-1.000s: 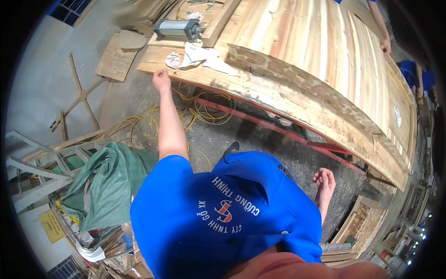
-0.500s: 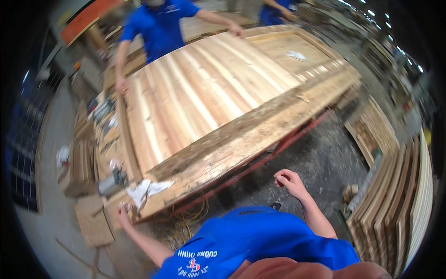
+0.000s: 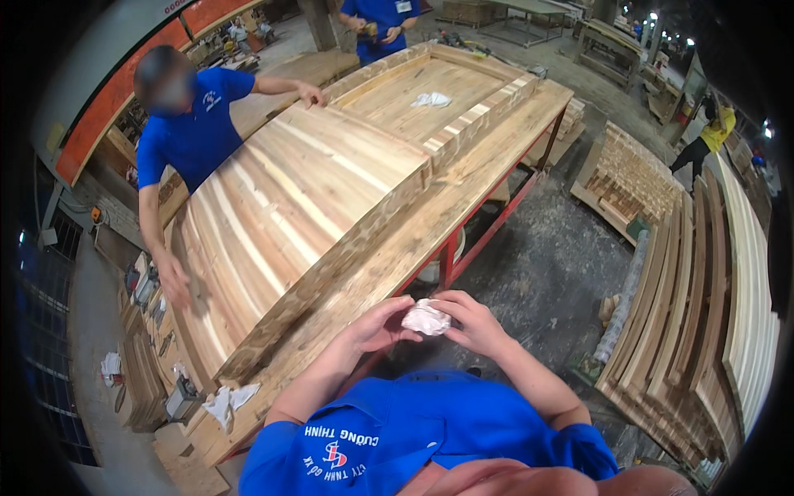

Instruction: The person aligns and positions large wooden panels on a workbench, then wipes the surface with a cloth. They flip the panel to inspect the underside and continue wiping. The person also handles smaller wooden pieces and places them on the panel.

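Observation:
In front of my body, over the near edge of the wooden workbench, a crumpled pale pinkish cloth sits between my hands. My left hand curls its fingers and thumb around the cloth's left side. From the right, my right hand grips the other side with bent fingers. Beyond them lies a large striped wood panel with a thick edge. Across the panel, a co-worker in a blue shirt has one hand at its far edge and the other by its left end.
A white rag lies at the bench's near left corner. Another white cloth rests inside a recessed wooden frame beside the panel. Curved boards stand stacked at my right. A second co-worker stands at the back.
My left hand has come from the bench's left corner to my front, and my right hand has met it at the crumpled cloth. The view has shifted; the co-worker appears further left.

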Motion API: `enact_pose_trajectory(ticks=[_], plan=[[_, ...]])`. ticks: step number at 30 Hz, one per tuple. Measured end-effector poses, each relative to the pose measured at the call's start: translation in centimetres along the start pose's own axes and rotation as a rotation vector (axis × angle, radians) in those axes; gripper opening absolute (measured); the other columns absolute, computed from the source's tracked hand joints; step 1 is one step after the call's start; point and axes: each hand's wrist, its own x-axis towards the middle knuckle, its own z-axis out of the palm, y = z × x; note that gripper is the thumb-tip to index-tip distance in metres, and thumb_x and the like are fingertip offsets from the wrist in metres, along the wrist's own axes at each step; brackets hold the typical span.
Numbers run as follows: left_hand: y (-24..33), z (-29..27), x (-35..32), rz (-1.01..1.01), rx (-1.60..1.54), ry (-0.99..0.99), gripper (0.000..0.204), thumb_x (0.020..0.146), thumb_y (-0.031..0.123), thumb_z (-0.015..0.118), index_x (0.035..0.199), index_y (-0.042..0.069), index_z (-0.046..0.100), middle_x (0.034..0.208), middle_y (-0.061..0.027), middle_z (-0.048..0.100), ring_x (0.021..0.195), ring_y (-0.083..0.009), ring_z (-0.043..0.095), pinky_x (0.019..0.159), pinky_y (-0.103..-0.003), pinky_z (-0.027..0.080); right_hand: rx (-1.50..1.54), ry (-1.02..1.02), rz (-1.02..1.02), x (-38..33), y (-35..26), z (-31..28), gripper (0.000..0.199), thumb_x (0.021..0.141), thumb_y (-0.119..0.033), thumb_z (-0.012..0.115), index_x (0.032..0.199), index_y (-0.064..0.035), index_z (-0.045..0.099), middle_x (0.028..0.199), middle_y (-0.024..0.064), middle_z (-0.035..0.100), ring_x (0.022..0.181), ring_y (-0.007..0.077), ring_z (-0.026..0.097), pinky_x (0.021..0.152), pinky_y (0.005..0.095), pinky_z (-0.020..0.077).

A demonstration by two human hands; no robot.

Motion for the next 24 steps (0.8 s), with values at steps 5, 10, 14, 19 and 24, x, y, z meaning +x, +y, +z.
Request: enact_pose_trajectory(ticks=[5,10,14,19,24], plan=[[-0.5,3.5,11.1,0.072,0.286,-0.061,0.028,0.096,0.031,0.049,0.110,0.006,0.052,0.104,-0.0114,0.063,0.081,-0.0182,0.064,0.068,-0.029,0.052,0.930,0.329,0.551,-3.5,7.4,-4.7,0.024,0.087,-0.011,0.059,0.108,-0.0016,0.062,0.113,0.0064,0.054,0.101,0.0155,0.055,0.080,0.0294,0.0468],[-1.2,7.2,19.4,0.310,0.621,-0.069,0.028,0.088,0.017,0.063,0.112,0.003,0.054,0.095,-0.0035,0.063,0.079,-0.0085,0.059,0.068,-0.024,0.049,0.731,0.476,0.447,-2.1,11.2,-8.7,0.024,0.092,-0.015,0.052,0.107,0.0016,0.062,0.110,0.0050,0.052,0.104,0.0137,0.050,0.088,0.0285,0.0398],[2.9,8.5,23.9,0.374,0.808,-0.081,0.015,0.087,0.016,0.064,0.094,0.004,0.059,0.074,-0.0004,0.061,0.063,-0.0068,0.056,0.057,-0.022,0.047,0.768,0.328,0.471,0.1,14.9,-13.3,0.028,0.093,-0.014,0.050,0.115,0.0002,0.057,0.100,0.0022,0.060,0.076,0.0091,0.056,0.060,0.0234,0.0478],[10.2,9.1,28.2,0.313,0.640,-0.047,0.015,0.090,0.015,0.059,0.094,0.001,0.060,0.078,-0.0047,0.064,0.064,-0.0085,0.060,0.052,-0.021,0.047,0.548,0.328,0.379,7.6,16.3,-17.6,0.019,0.090,-0.007,0.051,0.105,0.0010,0.060,0.085,0.0029,0.054,0.068,0.0086,0.055,0.061,0.0236,0.0463],[15.2,9.1,32.9,0.290,0.664,-0.138,0.019,0.093,0.015,0.051,0.098,-0.002,0.060,0.080,-0.0063,0.064,0.068,-0.0094,0.060,0.059,-0.022,0.048,0.784,0.361,0.424,12.2,19.4,-20.0,0.020,0.091,-0.010,0.055,0.108,-0.0006,0.061,0.090,0.0022,0.059,0.073,0.0067,0.055,0.063,0.0214,0.0450]])
